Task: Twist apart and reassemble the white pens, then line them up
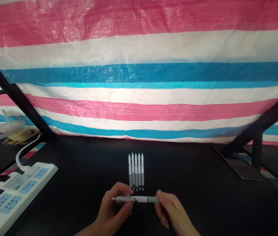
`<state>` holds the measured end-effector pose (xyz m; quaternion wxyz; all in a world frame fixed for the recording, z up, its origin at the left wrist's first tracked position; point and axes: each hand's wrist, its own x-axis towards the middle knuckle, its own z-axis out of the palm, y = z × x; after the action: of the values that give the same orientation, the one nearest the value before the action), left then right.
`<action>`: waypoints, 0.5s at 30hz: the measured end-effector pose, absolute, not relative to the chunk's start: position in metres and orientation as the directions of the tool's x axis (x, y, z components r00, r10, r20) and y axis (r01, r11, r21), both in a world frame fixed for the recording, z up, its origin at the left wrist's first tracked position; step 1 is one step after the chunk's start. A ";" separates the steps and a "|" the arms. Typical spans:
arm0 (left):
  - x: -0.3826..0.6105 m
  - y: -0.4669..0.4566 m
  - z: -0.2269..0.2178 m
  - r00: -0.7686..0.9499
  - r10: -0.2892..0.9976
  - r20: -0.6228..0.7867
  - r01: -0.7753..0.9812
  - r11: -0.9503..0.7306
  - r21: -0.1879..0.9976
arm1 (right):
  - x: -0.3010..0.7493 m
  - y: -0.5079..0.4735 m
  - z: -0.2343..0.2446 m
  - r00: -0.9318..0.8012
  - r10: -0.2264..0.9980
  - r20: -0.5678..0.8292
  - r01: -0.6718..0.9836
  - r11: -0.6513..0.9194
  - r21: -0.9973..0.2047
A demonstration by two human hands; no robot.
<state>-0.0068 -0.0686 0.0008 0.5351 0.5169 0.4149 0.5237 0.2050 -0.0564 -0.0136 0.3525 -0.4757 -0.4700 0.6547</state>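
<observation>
A white and grey click pen (pixel 142 199) is held level between my two hands, above the near part of the black table. My left hand (pixel 114 208) curls around its clicker end, thumb below and fingers above. The thumb and fingers of my right hand (pixel 170 208) pinch the grey grip end, so the tip is hidden. Just beyond, several similar pens (pixel 136 168) lie side by side in a row, clickers pointing away from me and tips towards me.
On the left lies a white power strip (pixel 28 186) with a plugged-in cable. A dark flat device (pixel 239 165) rests near the right edge. Behind the black table (pixel 92 164) hangs a striped sheet (pixel 139 95), with dark frame bars at both sides. A lidded cup (pixel 13 127) stands far left.
</observation>
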 end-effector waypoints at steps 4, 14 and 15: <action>-0.002 -0.067 0.003 0.114 0.994 -0.002 -0.187 0.023 0.982 | 0.205 -0.057 -0.012 -0.268 0.929 -0.257 0.024 -0.260 -0.965; -0.003 -0.065 -0.010 0.142 0.984 -0.104 -0.345 0.148 0.927 | 0.209 -0.065 0.003 -0.161 0.986 0.037 0.251 0.077 -0.965; -0.003 -0.066 -0.010 0.146 0.984 -0.103 -0.368 0.151 0.917 | 0.209 -0.065 0.001 -0.170 0.985 0.019 0.222 0.057 -0.973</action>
<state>-0.0028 -0.0663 -0.0104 0.6482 0.3908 0.3938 0.5215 0.2094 -0.0654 0.0007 0.4057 -0.5006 -0.6032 0.4701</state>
